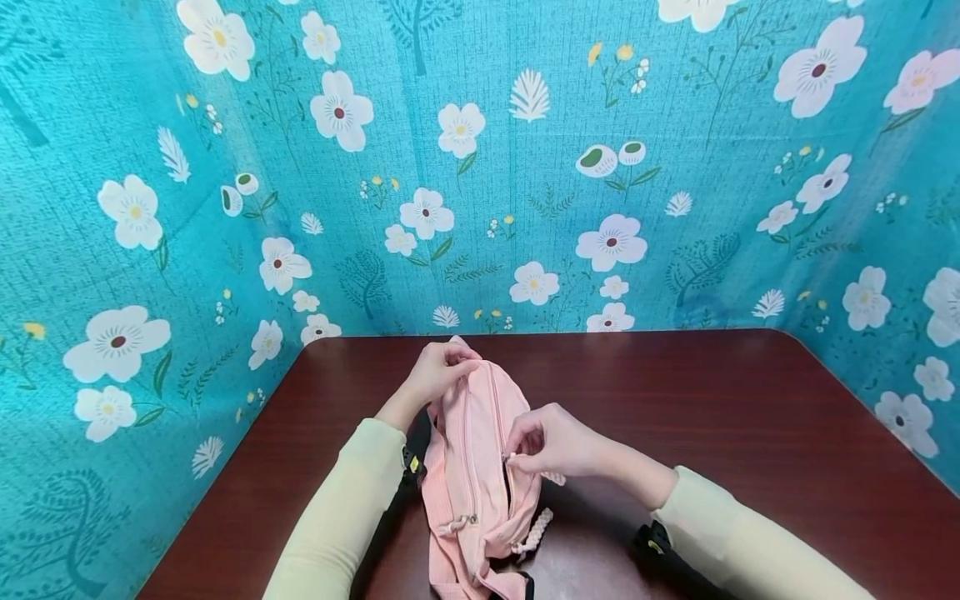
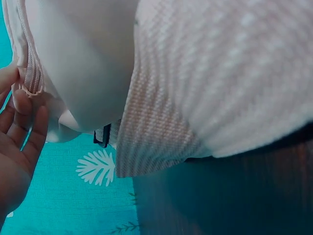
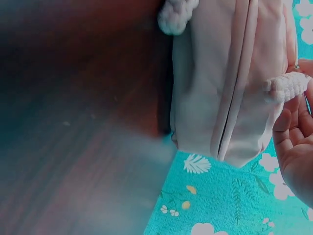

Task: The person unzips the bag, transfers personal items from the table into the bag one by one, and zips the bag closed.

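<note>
A pink sling bag [image 1: 483, 433] stands on the table, its long zippers running lengthwise toward the far end. At that far end my left hand [image 1: 438, 372] pinches the fabric; the left wrist view shows its fingers [image 2: 22, 110] beside a zipper's end. Halfway along, my right hand [image 1: 562, 442] pinches the slider of the right-hand zipper. A braided zipper pull [image 3: 288, 87] hangs from that slider under the fingers. Between slider and near end, the zipper is parted in a dark slit [image 1: 510, 490]. Another braided pull [image 1: 536, 533] dangles at the near right.
The dark red-brown table [image 1: 675, 400] extends to both sides. A woven pink strap [image 1: 440, 479] runs down the bag's left side, with a black buckle [image 2: 102, 135] near it. Behind stands a turquoise flowered cloth [image 1: 480, 208].
</note>
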Available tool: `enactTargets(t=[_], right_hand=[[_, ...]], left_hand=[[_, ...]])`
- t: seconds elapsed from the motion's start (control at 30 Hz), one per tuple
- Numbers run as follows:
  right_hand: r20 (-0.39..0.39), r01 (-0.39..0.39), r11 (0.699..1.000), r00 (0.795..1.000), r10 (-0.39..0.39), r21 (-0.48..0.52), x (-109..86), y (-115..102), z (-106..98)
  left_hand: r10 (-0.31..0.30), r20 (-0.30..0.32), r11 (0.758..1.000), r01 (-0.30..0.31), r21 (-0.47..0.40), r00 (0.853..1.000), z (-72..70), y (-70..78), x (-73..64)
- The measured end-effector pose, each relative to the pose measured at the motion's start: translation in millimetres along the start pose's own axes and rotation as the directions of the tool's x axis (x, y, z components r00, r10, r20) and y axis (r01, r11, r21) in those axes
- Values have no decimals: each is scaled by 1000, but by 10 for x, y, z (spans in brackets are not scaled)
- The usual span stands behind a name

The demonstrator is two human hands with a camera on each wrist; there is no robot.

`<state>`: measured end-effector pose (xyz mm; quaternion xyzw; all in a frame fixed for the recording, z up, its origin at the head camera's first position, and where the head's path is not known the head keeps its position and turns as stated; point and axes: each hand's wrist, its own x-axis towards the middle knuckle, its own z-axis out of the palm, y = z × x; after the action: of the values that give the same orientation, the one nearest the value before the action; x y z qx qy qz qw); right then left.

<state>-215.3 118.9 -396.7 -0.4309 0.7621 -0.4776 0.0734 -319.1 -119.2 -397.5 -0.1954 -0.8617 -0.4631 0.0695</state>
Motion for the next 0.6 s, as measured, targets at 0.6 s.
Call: enactTargets(t=[0.6], right_hand=[[83, 74, 996, 994, -77, 41, -269, -239, 278]], left_hand=[[-67, 37, 996, 64, 67, 997, 23, -28, 15]])
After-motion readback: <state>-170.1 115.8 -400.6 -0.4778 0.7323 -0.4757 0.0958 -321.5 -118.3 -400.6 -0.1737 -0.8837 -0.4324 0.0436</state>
